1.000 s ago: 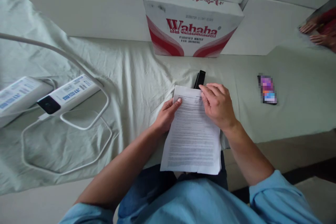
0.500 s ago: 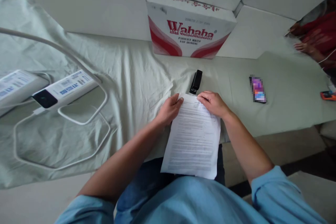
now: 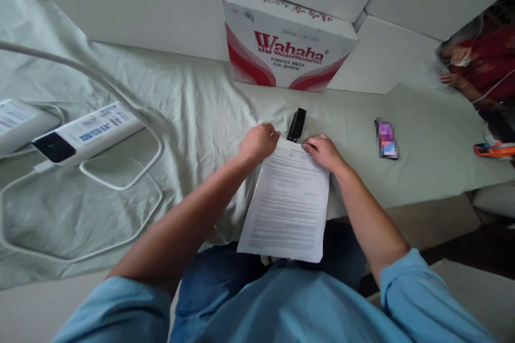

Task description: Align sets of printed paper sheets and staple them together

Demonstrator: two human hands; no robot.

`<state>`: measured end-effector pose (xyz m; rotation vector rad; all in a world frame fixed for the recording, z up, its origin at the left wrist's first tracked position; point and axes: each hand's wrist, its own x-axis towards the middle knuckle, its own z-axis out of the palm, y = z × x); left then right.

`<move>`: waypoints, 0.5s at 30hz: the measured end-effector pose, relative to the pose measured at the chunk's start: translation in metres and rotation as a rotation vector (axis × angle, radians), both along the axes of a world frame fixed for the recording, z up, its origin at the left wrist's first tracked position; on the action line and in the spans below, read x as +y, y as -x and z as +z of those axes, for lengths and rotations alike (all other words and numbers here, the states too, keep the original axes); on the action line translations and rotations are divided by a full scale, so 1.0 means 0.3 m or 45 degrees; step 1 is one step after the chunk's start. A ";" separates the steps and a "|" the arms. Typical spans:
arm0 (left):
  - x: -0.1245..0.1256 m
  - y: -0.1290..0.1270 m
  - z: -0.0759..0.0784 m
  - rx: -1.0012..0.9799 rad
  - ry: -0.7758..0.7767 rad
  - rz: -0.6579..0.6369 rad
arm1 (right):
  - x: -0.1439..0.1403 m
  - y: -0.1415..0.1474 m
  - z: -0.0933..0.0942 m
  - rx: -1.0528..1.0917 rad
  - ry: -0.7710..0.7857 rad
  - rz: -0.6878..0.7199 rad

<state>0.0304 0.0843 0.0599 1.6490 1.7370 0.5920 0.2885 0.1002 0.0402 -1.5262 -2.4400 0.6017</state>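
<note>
A printed sheet of paper (image 3: 289, 203), possibly more than one, hangs over the near edge of the cloth-covered table and reaches down to my lap. My left hand (image 3: 259, 143) is closed at its top left corner, thumb and fingers pinched together. At the top right corner my right hand (image 3: 323, 152) grips the paper between thumb and fingers. Just beyond the paper's top edge lies a black stapler (image 3: 296, 125), between my two hands. Its near end touches or nearly touches the paper; I cannot tell which.
A Wahaha water carton (image 3: 289, 53) stands behind the stapler. At left are white power banks (image 3: 94, 131) with looping white cables. A phone (image 3: 387, 139) and an orange-black object (image 3: 494, 149) lie at right. Another person's hands (image 3: 458, 67) show at the far right.
The paper has shifted slightly up and toward the left in view. My left hand has turned, its knuckles now more on top. At far right, the other person's hand has moved.
</note>
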 end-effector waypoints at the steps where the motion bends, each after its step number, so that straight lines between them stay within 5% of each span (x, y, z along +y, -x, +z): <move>1: 0.021 -0.001 -0.004 -0.037 -0.025 -0.018 | 0.013 0.000 0.003 -0.010 0.005 0.013; 7: 0.097 -0.018 -0.016 -0.125 -0.083 -0.147 | 0.052 -0.015 0.018 -0.033 0.011 0.032; 15: 0.069 -0.063 -0.046 0.171 -0.143 -0.288 | 0.029 -0.056 0.042 0.065 0.025 -0.017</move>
